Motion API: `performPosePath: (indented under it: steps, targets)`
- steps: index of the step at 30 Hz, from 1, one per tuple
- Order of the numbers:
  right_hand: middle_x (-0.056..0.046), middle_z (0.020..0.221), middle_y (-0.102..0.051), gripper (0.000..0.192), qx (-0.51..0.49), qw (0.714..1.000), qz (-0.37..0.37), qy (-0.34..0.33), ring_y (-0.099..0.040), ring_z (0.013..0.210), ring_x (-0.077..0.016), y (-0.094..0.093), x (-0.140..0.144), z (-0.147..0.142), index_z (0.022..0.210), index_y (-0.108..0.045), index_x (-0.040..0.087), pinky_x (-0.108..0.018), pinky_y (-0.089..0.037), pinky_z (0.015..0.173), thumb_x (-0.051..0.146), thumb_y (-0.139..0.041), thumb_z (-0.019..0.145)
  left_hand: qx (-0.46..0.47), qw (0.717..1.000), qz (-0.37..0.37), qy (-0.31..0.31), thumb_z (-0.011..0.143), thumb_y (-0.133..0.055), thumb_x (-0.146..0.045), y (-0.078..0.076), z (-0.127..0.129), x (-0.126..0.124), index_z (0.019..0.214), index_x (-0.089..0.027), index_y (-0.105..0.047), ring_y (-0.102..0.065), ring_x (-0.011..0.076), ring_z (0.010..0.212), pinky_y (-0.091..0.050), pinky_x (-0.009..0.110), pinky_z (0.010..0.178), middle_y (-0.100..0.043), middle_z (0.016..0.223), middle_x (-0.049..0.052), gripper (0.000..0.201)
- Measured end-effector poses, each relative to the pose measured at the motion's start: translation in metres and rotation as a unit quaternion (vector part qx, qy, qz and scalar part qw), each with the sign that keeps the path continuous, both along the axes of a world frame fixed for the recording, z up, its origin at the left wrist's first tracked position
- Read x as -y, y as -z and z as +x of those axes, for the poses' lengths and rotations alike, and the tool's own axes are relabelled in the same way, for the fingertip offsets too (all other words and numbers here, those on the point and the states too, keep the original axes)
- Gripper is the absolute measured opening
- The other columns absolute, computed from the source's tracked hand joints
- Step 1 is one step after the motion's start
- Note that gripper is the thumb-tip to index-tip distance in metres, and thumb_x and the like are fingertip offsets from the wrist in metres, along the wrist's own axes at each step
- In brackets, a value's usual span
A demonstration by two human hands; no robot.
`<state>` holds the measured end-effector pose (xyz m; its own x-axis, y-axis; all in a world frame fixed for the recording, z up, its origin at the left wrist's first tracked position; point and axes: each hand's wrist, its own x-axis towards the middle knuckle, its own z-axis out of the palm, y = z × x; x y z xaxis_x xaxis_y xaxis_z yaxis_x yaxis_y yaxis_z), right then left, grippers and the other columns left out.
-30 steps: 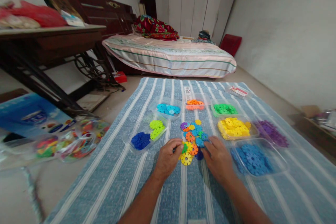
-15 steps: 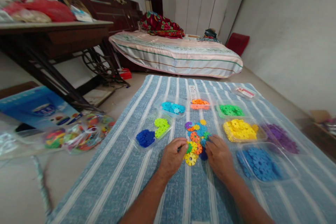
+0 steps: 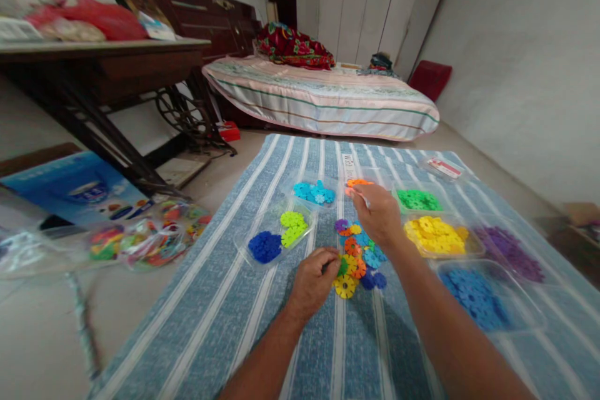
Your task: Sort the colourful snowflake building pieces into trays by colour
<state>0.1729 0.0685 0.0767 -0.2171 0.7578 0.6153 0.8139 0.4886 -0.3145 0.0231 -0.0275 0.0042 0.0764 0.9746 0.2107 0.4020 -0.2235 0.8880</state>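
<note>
Both hands are working over a loose pile (image 3: 359, 250) of mixed-colour plastic discs lying at the middle of a blue striped mat (image 3: 262, 325). The left hand (image 3: 314, 278) is resting at the pile's near left edge, fingers curled together and pinching what looks like a green disc (image 3: 341, 265); the grip itself is partly hidden by the knuckles. A yellow disc (image 3: 345, 286) is lying just beside that hand on the mat. The right hand (image 3: 379, 212) is reaching out past the pile, hovering over the orange tray (image 3: 359, 183); thumb and forefinger are closed together on something small, too blurred to identify. Clear trays of sorted discs are ringing the pile: a cyan tray (image 3: 315, 191) at far left, a tray (image 3: 276, 237) holding lime and dark blue discs to the left, a green tray (image 3: 419, 200) and a yellow tray (image 3: 435, 234) to the right, a purple heap (image 3: 509, 250) further right, and a light blue tray (image 3: 478, 294) at near right. A clear bag (image 3: 140, 240) of mixed discs is lying off the mat to the left, near a blue box (image 3: 79, 190). A bed (image 3: 323, 100) is standing well behind the mat.
</note>
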Motion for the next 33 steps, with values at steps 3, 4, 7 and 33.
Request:
performPosePath:
  steps: [3, 4, 7, 33]
  targets:
    - [-0.006, 0.083, -0.066, 0.02, 0.063, 0.996, -0.061, -0.006, -0.058, 0.084, -0.0191, 0.026, 0.028, 0.023, 0.078, -0.065, 0.019, -0.03, -0.043, 0.081, 0.022, -0.047, 0.085, -0.002, 1.0, 0.008, -0.005, 0.08, -0.052, -0.021, 0.002, 0.0, 0.0, 0.073, -0.019, -0.066, -0.063, 0.0147, 0.089, -0.048, 0.026, 0.084, -0.069, 0.094, 0.003, 0.015]
    - [-0.006, 0.083, -0.066, 0.018, 0.09, 0.992, -0.088, -0.013, -0.058, 0.085, -0.0192, 0.035, 0.039, 0.031, 0.076, -0.065, 0.02, -0.03, -0.044, 0.08, 0.022, -0.049, 0.084, -0.003, 1.0, 0.011, -0.008, 0.08, -0.052, -0.021, 0.003, 0.0, 0.0, 0.075, -0.019, -0.066, -0.063, 0.0149, 0.089, -0.048, 0.027, 0.084, -0.069, 0.094, 0.003, 0.015]
    - [-0.009, 0.094, -0.065, 0.011, 0.161, 0.977, -0.137, -0.018, -0.056, 0.097, -0.0222, 0.058, 0.068, 0.048, 0.08, -0.066, 0.02, -0.034, -0.043, 0.085, 0.022, -0.055, 0.081, -0.01, 1.0, 0.013, -0.01, 0.08, -0.051, -0.021, 0.003, 0.0, 0.0, 0.075, -0.019, -0.066, -0.063, 0.0154, 0.091, -0.049, 0.028, 0.085, -0.069, 0.095, 0.004, 0.016]
    - [-0.008, 0.091, -0.067, 0.021, -0.032, 0.996, 0.07, -0.052, -0.059, 0.09, -0.0189, -0.004, 0.008, 0.005, 0.088, -0.065, 0.019, -0.033, -0.046, 0.083, 0.025, -0.045, 0.089, 0.004, 1.0, 0.007, -0.011, 0.08, -0.051, -0.019, -0.001, 0.001, 0.001, 0.072, -0.019, -0.065, -0.063, 0.0134, 0.087, -0.049, 0.025, 0.081, -0.068, 0.092, 0.003, 0.016]
